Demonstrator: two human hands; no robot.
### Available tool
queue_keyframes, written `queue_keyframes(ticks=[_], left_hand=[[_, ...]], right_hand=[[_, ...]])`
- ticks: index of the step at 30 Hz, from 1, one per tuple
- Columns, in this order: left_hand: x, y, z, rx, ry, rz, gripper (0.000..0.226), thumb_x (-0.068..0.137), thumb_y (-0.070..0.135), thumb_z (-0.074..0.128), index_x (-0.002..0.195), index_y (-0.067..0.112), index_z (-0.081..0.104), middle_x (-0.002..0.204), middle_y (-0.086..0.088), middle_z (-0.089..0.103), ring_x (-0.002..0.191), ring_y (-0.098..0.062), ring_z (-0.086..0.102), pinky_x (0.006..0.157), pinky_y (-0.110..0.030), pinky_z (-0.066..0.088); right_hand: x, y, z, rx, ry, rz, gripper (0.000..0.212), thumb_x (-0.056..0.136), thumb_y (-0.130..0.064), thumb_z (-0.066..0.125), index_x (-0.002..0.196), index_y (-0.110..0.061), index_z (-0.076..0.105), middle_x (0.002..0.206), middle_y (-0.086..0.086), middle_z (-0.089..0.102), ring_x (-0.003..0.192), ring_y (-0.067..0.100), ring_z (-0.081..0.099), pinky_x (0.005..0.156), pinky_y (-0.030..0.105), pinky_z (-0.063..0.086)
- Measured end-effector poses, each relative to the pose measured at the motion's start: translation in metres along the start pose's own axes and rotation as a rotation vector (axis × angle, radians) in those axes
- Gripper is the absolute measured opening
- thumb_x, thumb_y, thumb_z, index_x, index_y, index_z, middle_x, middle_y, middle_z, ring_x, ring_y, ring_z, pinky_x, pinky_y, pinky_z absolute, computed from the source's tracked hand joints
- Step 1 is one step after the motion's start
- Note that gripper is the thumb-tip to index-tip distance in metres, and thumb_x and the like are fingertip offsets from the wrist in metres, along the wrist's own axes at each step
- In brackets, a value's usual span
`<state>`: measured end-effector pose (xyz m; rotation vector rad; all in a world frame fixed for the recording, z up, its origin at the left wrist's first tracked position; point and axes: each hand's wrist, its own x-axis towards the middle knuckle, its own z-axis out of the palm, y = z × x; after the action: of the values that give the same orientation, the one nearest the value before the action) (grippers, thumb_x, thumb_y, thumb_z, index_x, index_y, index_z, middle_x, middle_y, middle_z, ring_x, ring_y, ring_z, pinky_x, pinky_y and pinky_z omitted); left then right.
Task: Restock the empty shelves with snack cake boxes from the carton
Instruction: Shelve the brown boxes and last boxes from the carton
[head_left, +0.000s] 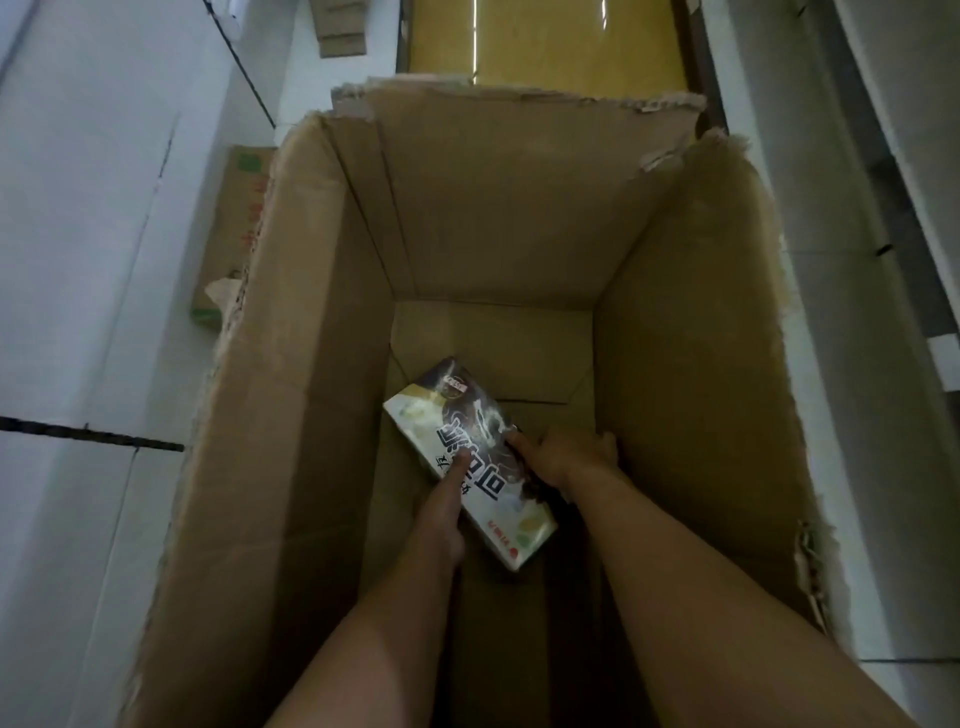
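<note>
The last snack cake box (470, 460), at 6 o'clock in the carton (291, 364), is grasped by both hands, left hand (441, 514) and right hand (563, 457), seemingly; lifting out is called for next.

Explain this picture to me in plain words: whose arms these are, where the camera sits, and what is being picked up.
There is no machine here. A camera worn on a person's head looks down into a tall brown cardboard carton standing on a pale floor. Both bare arms reach to its bottom. The left hand and right hand grip one printed white-and-brown snack cake box, lying tilted, fingers on its face. No other snack box shows in the carton. A flattened piece of cardboard lies to the left, outside.
</note>
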<state>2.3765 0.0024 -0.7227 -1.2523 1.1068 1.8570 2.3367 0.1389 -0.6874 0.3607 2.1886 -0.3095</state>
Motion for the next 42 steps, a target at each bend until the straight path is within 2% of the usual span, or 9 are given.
queue_keyframes(ticks=[4,9,12,17,24,30,35,39,42], left_hand=[[-0.024,0.014,0.002,0.152,-0.013,0.013,0.05,0.087,0.033,0.066,0.129,0.008,0.054,0.112,-0.019,0.067,0.086,-0.03,0.067,0.067,-0.038,0.053],[-0.081,0.05,0.015,0.462,-0.083,0.157,0.043,0.082,0.025,0.073,0.115,0.007,0.052,0.085,-0.012,0.071,0.063,-0.023,0.07,0.048,-0.029,0.053],[-0.117,0.077,0.031,0.565,-0.198,0.153,0.054,0.078,0.036,0.074,0.119,0.006,0.056,0.094,-0.013,0.073,0.074,-0.026,0.071,0.058,-0.033,0.055],[-0.184,0.101,0.058,0.663,-0.27,0.207,0.05,0.078,0.045,0.072,0.114,0.014,0.055,0.091,-0.011,0.074,0.076,-0.027,0.071,0.063,-0.036,0.056],[-0.251,0.123,0.071,0.929,-0.175,0.674,0.068,0.075,0.045,0.076,0.128,0.011,0.053,0.112,-0.006,0.064,0.096,-0.022,0.065,0.089,-0.04,0.054],[-0.31,0.103,0.072,0.567,-0.265,0.572,0.076,0.079,0.042,0.072,0.14,0.016,0.033,0.126,-0.011,0.058,0.109,-0.028,0.06,0.096,-0.042,0.048],[-0.357,0.083,0.097,0.506,-0.5,0.496,0.045,0.081,0.031,0.072,0.12,0.016,0.054,0.101,-0.01,0.072,0.084,-0.028,0.07,0.061,-0.036,0.055],[-0.388,0.059,0.114,0.635,-0.619,0.505,0.039,0.082,0.026,0.07,0.117,0.011,0.059,0.102,-0.014,0.073,0.086,-0.033,0.071,0.063,-0.037,0.057],[-0.406,0.021,0.126,0.747,-0.69,0.479,0.042,0.08,0.027,0.071,0.118,0.011,0.059,0.1,-0.015,0.073,0.087,-0.034,0.071,0.068,-0.04,0.057]], right_hand=[[-0.028,0.004,0.001,0.144,-0.089,0.054,0.067,0.091,-0.07,0.022,0.107,-0.02,0.063,0.111,0.005,0.063,0.101,0.024,0.058,0.092,0.036,0.042],[-0.072,0.002,-0.027,0.751,0.009,0.093,0.058,0.087,-0.071,0.035,0.104,-0.022,0.061,0.107,0.006,0.065,0.099,0.026,0.061,0.091,0.037,0.047],[-0.096,-0.001,-0.047,1.096,0.162,0.148,0.071,0.081,-0.073,0.046,0.116,-0.013,0.062,0.111,0.011,0.067,0.101,0.029,0.063,0.096,0.045,0.048],[-0.15,-0.002,-0.075,1.454,0.273,0.147,0.046,0.092,-0.057,0.045,0.091,-0.014,0.063,0.09,0.01,0.068,0.088,0.028,0.064,0.086,0.038,0.051],[-0.218,-0.001,-0.11,1.741,0.534,0.202,0.064,0.091,-0.065,0.035,0.102,-0.007,0.059,0.102,0.016,0.068,0.092,0.034,0.065,0.09,0.049,0.052],[-0.285,0.018,-0.116,2.145,0.495,0.156,0.05,0.096,-0.056,0.036,0.11,-0.01,0.049,0.102,0.014,0.063,0.1,0.033,0.061,0.097,0.048,0.048],[-0.34,0.058,-0.111,2.126,0.552,0.113,0.036,0.096,-0.042,0.05,0.114,-0.012,0.049,0.108,0.011,0.06,0.092,0.026,0.056,0.084,0.038,0.043],[-0.382,0.125,-0.099,1.888,0.942,0.369,0.08,0.078,-0.028,0.074,0.142,-0.008,0.031,0.135,0.021,0.05,0.112,0.037,0.057,0.092,0.046,0.048],[-0.423,0.171,-0.075,1.793,0.952,0.302,0.062,0.083,-0.034,0.069,0.133,-0.005,0.046,0.121,0.02,0.06,0.105,0.037,0.061,0.095,0.049,0.049]])
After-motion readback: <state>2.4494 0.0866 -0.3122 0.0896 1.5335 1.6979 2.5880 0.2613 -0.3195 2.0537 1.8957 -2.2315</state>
